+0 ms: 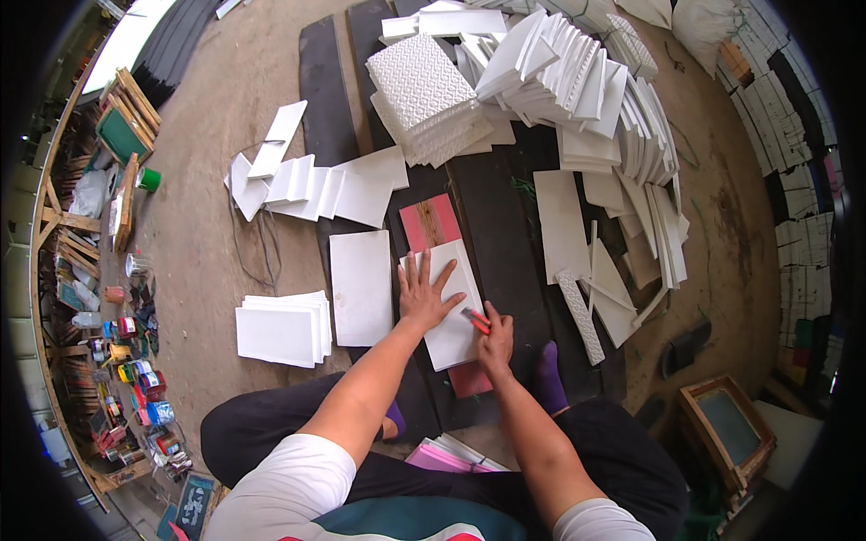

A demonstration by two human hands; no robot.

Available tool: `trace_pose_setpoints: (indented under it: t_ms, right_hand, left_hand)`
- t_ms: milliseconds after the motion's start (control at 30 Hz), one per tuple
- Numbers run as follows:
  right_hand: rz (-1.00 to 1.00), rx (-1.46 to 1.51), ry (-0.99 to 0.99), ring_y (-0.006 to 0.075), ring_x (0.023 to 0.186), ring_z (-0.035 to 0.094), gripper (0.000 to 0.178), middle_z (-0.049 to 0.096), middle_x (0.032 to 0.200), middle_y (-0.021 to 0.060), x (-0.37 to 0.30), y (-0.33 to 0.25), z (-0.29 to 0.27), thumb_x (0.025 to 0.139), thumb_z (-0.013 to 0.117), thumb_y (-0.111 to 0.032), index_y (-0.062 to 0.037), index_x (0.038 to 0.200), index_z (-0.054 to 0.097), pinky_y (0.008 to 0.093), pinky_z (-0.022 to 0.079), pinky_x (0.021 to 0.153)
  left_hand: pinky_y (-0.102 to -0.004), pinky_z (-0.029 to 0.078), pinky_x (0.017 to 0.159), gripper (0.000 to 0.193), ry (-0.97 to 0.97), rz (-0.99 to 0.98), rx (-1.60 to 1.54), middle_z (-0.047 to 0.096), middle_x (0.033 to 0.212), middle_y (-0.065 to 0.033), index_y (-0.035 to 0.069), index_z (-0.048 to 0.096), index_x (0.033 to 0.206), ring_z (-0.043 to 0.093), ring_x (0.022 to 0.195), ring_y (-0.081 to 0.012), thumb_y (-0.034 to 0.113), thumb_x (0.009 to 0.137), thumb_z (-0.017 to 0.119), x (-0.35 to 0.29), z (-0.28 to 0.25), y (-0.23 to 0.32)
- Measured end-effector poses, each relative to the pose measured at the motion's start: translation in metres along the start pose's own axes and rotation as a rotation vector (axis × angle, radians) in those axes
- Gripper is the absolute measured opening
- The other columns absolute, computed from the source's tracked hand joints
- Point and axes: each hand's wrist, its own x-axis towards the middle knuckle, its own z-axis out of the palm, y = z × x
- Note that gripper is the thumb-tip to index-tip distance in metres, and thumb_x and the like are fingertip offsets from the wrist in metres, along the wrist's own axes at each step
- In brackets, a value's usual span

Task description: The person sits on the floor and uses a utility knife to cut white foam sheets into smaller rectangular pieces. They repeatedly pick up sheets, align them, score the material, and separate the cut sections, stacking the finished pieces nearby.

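Observation:
A white rectangular panel point(447, 335) lies on a pinkish-red board point(431, 222) that sticks out beyond its far and near ends. My left hand point(428, 293) presses flat on this panel, fingers spread. Closed around a red utility knife point(477, 321), my right hand point(495, 341) is at the panel's right edge. The knife's tip points left over the panel; whether the blade touches it, I cannot tell. Another white panel point(362, 287) lies just left of the one under my hand. Farther left is a small stack of white panels point(281, 329).
Dark planks point(492, 216) run beneath the work. Beyond my hands stand a stack of textured white panels point(422, 81) and a leaning pile of white panels point(559, 77). At right lies a narrow textured strip point(579, 317). A wooden frame point(727, 431) stands lower right; paint containers point(149, 383) line the left.

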Motion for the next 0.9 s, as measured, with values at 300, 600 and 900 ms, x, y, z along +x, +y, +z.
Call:
trace_pose_setpoints:
  t_ms: [300,600,900]
  right_hand:
    - [0.233,0.329,-0.073,0.0221,0.070,0.064,0.044,0.064,0.086,0.0088,0.027,0.020,-0.042,0.107,0.057,-0.048,-0.0044,0.116,0.060,0.0374,0.050,0.060]
    - [0.356,0.779,-0.355,0.0098,0.048,0.054,0.025,0.059,0.074,0.0018,0.047,-0.035,-0.062,0.107,0.064,-0.028,-0.0045,0.112,0.057,0.0262,0.040,0.043]
    - [-0.154,0.032,-0.150,0.0424,0.081,0.075,0.038,0.073,0.093,0.0241,0.075,-0.045,-0.031,0.104,0.055,-0.016,-0.0100,0.141,0.051,0.0552,0.058,0.067]
  left_hand:
    - [-0.0589,-0.001,0.129,0.082,-0.047,0.053,0.068,0.000,0.177,-0.0144,0.022,0.013,0.170,-0.005,0.162,-0.0412,0.064,0.105,0.038,0.001,0.010,0.010]
    - [-0.0569,0.000,0.129,0.081,-0.039,0.061,0.054,0.005,0.177,-0.0109,0.011,0.017,0.169,-0.002,0.163,-0.0376,0.056,0.106,0.039,-0.001,0.005,0.014]
    - [-0.0560,0.002,0.129,0.086,-0.042,0.058,0.021,0.007,0.177,-0.0074,0.010,0.014,0.169,0.004,0.162,-0.0348,0.059,0.104,0.042,0.002,0.004,0.012]
